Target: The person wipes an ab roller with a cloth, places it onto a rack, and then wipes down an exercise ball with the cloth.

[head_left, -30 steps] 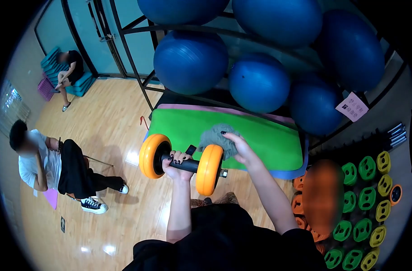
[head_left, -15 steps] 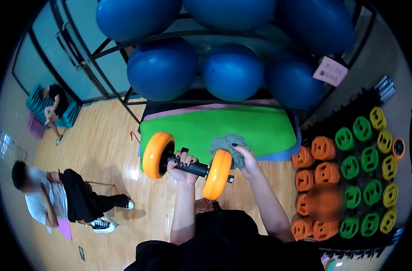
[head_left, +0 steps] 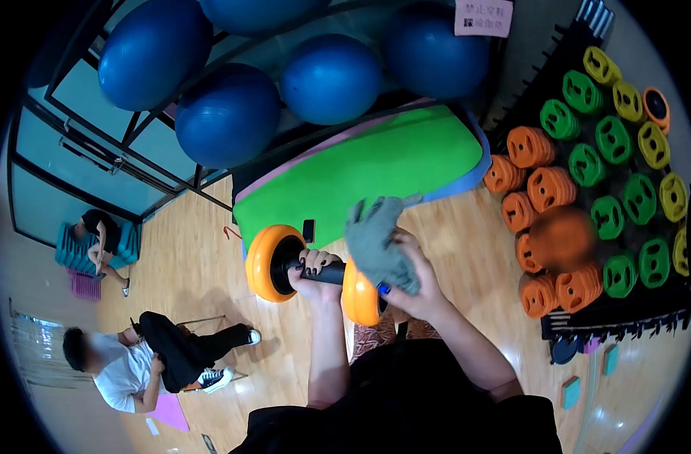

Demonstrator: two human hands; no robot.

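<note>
My left hand (head_left: 317,280) is wrapped round the black middle bar of a dumbbell (head_left: 272,261) with thick, round orange ends. It is held up in front of my body, tilted slightly down to the right. In my right hand (head_left: 420,284) is a crumpled grey-green cloth (head_left: 379,246), pressed between thumb and fingers. The cloth lies against the top and outer side of the right orange end and hides part of it. Most of my right fingers are behind the cloth.
Ahead, a rack holds several blue exercise balls (head_left: 330,79) above a green mat (head_left: 361,174). A phone (head_left: 308,231) is near the mat's front edge. Orange, green and yellow weight plates (head_left: 551,189) fill a rack at right. Two people sit at left, one on a chair (head_left: 133,371).
The cloth has moved up and spread over the right orange end, with my right hand shifting slightly. My left hand keeps its hold on the bar. My view has turned and tilted.
</note>
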